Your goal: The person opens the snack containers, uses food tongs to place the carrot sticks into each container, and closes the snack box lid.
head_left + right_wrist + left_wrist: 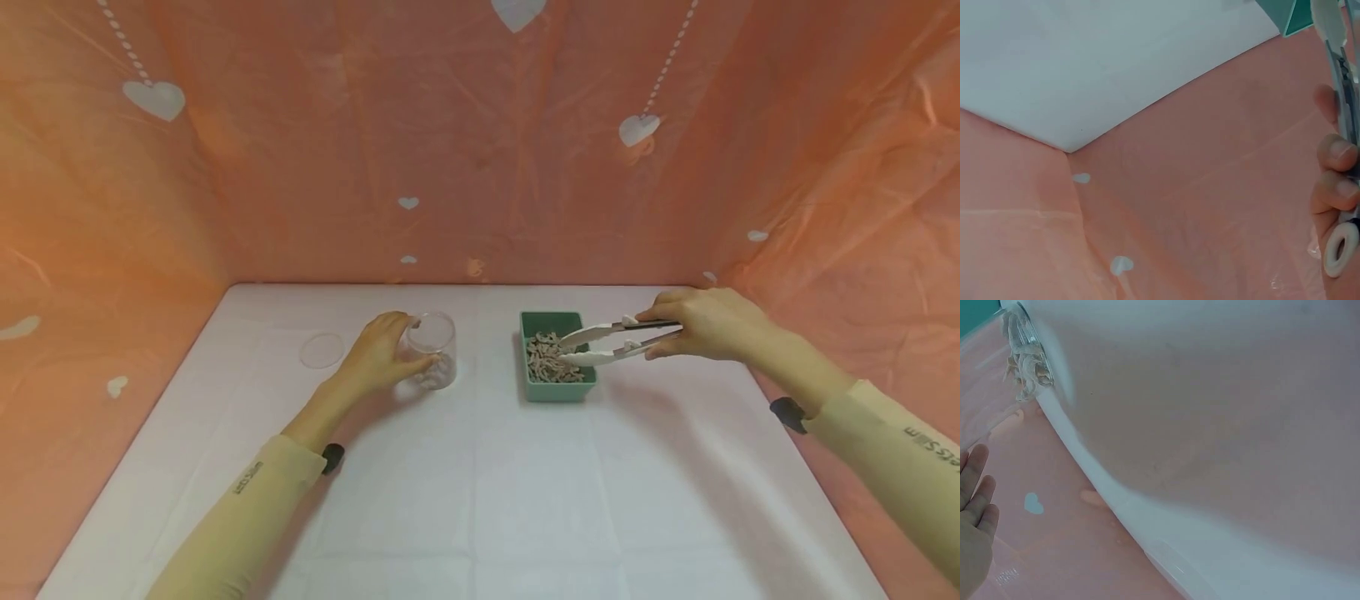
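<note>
My left hand [377,357] holds a clear plastic jar [435,333] by its side, thumb at the front and fingers round the back. Pale curled strips [1030,369] lie in the bottom of the jar. On the right, my right hand [705,323] grips a pair of tongs [588,335] with white tips and metal arms. The tongs are spread apart, their tips over a green rectangular container [558,392]. Inside that container is a heap of greyish-pink strips [547,360], which the tongs' tips overlap in the head view.
A clear round lid [322,351] lies flat on the white tabletop [465,475], left of the jar. Orange-pink sheeting [480,150] printed with white hearts hangs behind the table and along both sides. The table's back edge runs close behind the jar and container.
</note>
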Demonstrator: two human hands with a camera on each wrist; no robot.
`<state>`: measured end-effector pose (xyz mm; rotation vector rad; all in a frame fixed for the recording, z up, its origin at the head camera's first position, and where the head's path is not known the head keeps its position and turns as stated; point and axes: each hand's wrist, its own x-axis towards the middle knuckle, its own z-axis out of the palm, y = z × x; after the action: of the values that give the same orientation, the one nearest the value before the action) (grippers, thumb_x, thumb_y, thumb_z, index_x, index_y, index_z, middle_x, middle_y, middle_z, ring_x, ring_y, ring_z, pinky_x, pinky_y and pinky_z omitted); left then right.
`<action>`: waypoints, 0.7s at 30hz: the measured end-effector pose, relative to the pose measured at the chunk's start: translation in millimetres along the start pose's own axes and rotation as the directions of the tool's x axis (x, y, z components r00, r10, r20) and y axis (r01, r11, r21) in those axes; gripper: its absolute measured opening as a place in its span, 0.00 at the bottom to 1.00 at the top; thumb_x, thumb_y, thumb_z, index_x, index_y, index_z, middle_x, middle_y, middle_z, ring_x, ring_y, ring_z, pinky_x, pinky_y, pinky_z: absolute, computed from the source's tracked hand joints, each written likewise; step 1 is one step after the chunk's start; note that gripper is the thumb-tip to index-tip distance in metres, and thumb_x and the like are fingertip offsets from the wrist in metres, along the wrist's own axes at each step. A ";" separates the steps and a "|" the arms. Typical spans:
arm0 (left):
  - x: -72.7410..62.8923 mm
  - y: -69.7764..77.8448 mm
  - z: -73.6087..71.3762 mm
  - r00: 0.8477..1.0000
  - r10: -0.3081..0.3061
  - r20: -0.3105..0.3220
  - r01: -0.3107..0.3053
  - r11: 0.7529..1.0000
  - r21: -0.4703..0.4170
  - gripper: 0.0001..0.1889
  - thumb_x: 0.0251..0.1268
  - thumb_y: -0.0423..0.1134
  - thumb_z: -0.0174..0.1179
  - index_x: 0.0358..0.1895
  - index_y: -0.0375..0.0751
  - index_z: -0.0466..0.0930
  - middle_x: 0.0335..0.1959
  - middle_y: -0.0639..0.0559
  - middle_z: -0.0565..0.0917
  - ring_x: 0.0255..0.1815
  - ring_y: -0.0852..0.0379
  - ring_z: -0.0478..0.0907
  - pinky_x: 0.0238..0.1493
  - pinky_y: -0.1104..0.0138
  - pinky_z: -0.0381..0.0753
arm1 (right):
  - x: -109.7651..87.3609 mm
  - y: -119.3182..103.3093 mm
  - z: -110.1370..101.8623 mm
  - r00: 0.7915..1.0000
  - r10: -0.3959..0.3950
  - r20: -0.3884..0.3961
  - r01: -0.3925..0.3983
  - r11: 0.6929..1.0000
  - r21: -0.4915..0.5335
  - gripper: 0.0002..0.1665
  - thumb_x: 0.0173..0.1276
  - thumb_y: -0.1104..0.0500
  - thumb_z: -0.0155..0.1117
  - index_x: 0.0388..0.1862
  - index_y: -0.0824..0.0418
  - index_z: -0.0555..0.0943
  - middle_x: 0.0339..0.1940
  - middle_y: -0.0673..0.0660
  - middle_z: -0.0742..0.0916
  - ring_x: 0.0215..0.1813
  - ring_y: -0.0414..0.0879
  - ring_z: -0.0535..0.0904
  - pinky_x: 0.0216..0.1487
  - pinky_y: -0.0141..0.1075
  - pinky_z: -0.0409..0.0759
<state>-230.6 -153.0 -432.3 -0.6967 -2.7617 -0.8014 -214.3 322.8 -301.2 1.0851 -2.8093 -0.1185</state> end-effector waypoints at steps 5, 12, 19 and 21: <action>-0.1 -0.4 -0.3 1.000 -0.004 0.011 0.004 1.000 0.003 0.38 0.62 0.56 0.72 0.66 0.29 0.76 0.65 0.33 0.78 0.72 0.35 0.69 0.77 0.43 0.61 | 4.9 -3.1 -1.5 0.999 -0.017 0.037 0.019 0.999 -0.039 0.32 0.50 0.38 0.84 0.51 0.51 0.91 0.42 0.47 0.89 0.40 0.47 0.86 0.37 0.46 0.78; 0.8 0.3 -2.6 1.000 -0.006 0.017 0.006 1.000 0.009 0.38 0.62 0.56 0.72 0.66 0.29 0.76 0.65 0.33 0.78 0.72 0.36 0.68 0.77 0.43 0.62 | 18.8 -5.6 -4.1 0.996 -0.039 0.084 0.044 0.998 -0.053 0.31 0.51 0.36 0.83 0.50 0.50 0.91 0.38 0.44 0.87 0.33 0.42 0.83 0.28 0.38 0.72; 0.8 0.6 -1.7 1.000 -0.003 0.021 0.003 1.000 0.014 0.39 0.62 0.56 0.72 0.66 0.29 0.75 0.65 0.33 0.78 0.72 0.35 0.69 0.77 0.43 0.62 | 31.4 -7.2 -2.4 0.990 -0.097 0.105 0.104 0.993 -0.063 0.30 0.50 0.38 0.84 0.48 0.52 0.91 0.35 0.44 0.85 0.29 0.39 0.79 0.26 0.38 0.78; 0.3 0.8 -1.9 1.000 0.002 0.012 -0.002 1.000 0.017 0.39 0.61 0.56 0.72 0.65 0.29 0.76 0.64 0.34 0.79 0.72 0.35 0.69 0.76 0.43 0.63 | 34.3 -7.2 -0.6 0.987 -0.118 0.107 0.124 0.991 -0.053 0.29 0.51 0.39 0.84 0.48 0.53 0.91 0.35 0.44 0.85 0.29 0.38 0.78 0.26 0.38 0.79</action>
<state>-230.3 -153.3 -430.2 -0.7029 -2.7751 -0.7745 -234.6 294.3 -298.4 1.2701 -2.8079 -0.2761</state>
